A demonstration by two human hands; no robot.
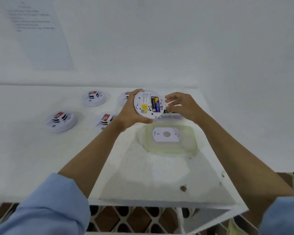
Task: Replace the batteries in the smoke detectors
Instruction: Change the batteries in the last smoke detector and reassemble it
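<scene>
White plastic smoke detector (148,104) is held clear of the counter (41,158), tilted so its back faces the camera. The left hand (129,114) grips it by the rim, thumb along the lower edge and fingers curled over the top. This grip leaves the open battery bay unobstructed. Two batteries (155,104) sit side by side in that bay, one blue and yellow, one dark.

The right hand (182,106) hovers just right of the detector with fingers spread and loosely extended, holding nothing visible. Judgement: it is placed to work at the bay. Whether the cells are old ones or fresh ones cannot be told.

Below the detector, a white mounting plate (166,134) lies flat in a pale green tray (192,143), probably set aside there so it is not mislaid. Just below and right of the detector, a small clear box (170,116) is partly hidden; its contents are unclear.

Left of the detector, three further units (61,121) rest face up on the counter with red-marked tags, and a fourth is mostly hidden behind the left hand. Judgement: these appear unopened, so most of the task remains.
</scene>
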